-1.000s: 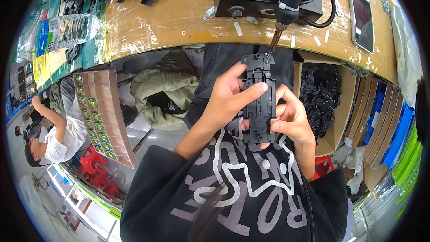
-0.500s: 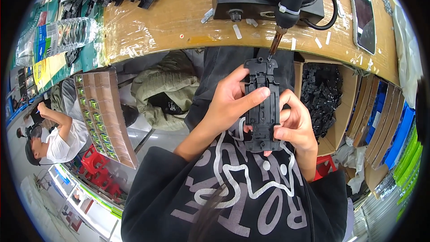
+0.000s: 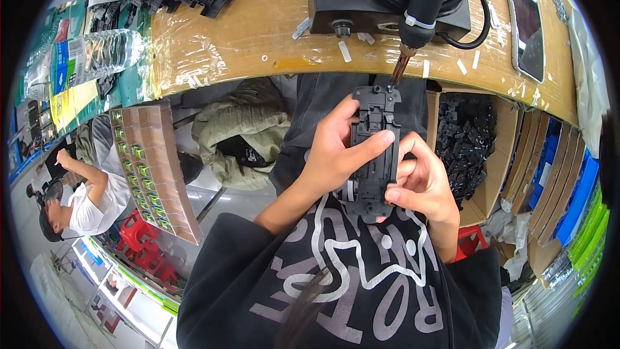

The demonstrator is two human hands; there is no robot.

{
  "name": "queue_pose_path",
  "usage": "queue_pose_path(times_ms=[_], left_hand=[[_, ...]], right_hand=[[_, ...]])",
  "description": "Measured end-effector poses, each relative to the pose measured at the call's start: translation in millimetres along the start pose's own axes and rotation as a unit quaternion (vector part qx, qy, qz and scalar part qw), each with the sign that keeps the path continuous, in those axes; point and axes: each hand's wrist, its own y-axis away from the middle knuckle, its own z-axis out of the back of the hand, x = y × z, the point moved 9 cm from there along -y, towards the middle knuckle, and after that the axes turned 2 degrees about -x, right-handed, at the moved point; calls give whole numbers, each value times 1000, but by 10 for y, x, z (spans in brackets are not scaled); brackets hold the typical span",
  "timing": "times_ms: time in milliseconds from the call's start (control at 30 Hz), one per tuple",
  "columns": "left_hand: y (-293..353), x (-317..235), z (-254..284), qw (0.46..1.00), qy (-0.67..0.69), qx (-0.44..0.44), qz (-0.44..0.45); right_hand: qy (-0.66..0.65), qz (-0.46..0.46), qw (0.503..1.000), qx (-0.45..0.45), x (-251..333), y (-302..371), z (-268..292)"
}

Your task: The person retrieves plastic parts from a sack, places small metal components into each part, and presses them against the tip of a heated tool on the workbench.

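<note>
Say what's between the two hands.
A long black plastic part, held by the left hand and the right hand; it shows in the head view.

Black short-sleeved shirt, grey lettering, white squiggle, dark trousers

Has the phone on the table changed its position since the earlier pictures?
No. Judged against the black box on the table, the phone shows no clear shift in any direction.

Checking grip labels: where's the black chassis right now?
Head view, just right of centre: the chassis sits between the left hand and right hand, its far end at the tool tip.
</note>
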Motion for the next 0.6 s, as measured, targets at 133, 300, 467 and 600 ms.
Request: queue_pose_path(times_ms=[133, 300, 467, 600], left_hand=[[-14, 2, 23, 1000, -23, 2, -2], [-26, 19, 95, 989, -140, -13, -46], [-38, -19, 101, 994, -98, -39, -40], [-26, -46, 99, 991, -121, -34, -36]], right_hand=[[11, -17, 1000, -11, -89, -24, 73], [75, -33, 996, -37, -177, -41, 169], [67, -31, 997, -28, -118, -70, 156], [53, -14, 998, -17, -78, -59, 114]])
